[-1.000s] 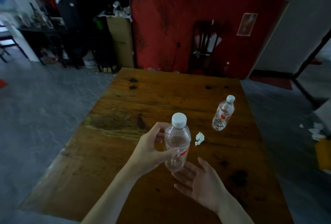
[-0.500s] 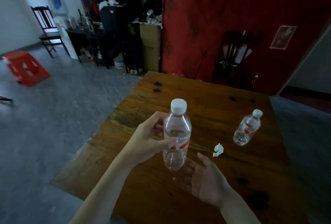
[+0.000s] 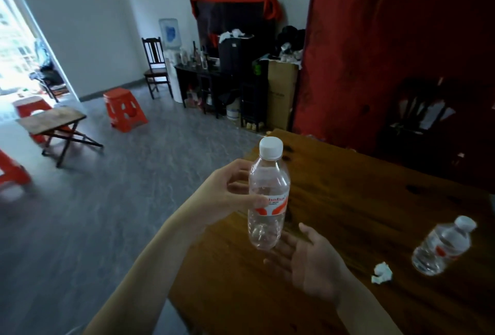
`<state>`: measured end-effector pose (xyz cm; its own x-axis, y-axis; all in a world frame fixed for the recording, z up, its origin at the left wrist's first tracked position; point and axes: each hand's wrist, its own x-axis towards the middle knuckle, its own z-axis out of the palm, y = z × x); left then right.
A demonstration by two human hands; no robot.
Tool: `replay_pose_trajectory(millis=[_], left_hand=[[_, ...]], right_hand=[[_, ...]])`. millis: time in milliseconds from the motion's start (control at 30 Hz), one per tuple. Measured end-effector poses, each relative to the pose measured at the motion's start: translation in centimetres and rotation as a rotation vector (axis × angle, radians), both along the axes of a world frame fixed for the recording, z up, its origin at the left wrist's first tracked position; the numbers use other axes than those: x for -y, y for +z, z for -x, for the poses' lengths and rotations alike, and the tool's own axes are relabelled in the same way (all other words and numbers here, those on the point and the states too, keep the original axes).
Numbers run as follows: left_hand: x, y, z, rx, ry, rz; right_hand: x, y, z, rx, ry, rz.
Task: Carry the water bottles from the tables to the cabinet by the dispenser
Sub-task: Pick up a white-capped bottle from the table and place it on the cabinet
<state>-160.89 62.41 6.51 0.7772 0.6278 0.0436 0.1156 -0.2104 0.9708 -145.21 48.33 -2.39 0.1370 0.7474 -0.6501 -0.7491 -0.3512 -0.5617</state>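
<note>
Upright bottle (image 3: 268, 195) held in left hand (image 3: 227, 195) grip, fingers curled round it; right hand (image 3: 308, 262) spread flat beneath, empty. Second bottle (image 3: 442, 246) stood on worktop (image 3: 361, 200).

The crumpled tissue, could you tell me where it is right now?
The crumpled tissue lies on the wooden table, lower right, between the open right hand and the standing bottle.

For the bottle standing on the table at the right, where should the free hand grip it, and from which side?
Grip the standing bottle around its middle, at the label, coming from its left with the open right hand. The body is round and upright, and that side looks free apart from a paper scrap nearby.
</note>
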Motion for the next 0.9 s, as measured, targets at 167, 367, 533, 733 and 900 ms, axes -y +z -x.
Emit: replay_pose_trajectory(millis=[167,367,533,733,900], left_hand=[[-1.8,-0.4,4.1,0.053,0.100,0.007],[-4.9,-0.7,11.3,0.138,0.200,0.029],[-8.2,-0.9,18.0,0.184,0.265,0.026],[-12.2,-1.5,25.8,0.300,0.386,0.052],[-15.5,-1.3,31.5,0.294,0.457,0.032]], right_hand=[[-3.5,0.4,3.6,0.008,0.060,0.006],[-8.8,0.9,9.7,0.008,0.151,-0.007],[-13.5,1.4,16.1,-0.013,0.223,-0.024],[-19.3,1.3,23.8,-0.049,0.314,-0.046],[-23.1,0.7,29.4,-0.114,0.375,-0.037]])
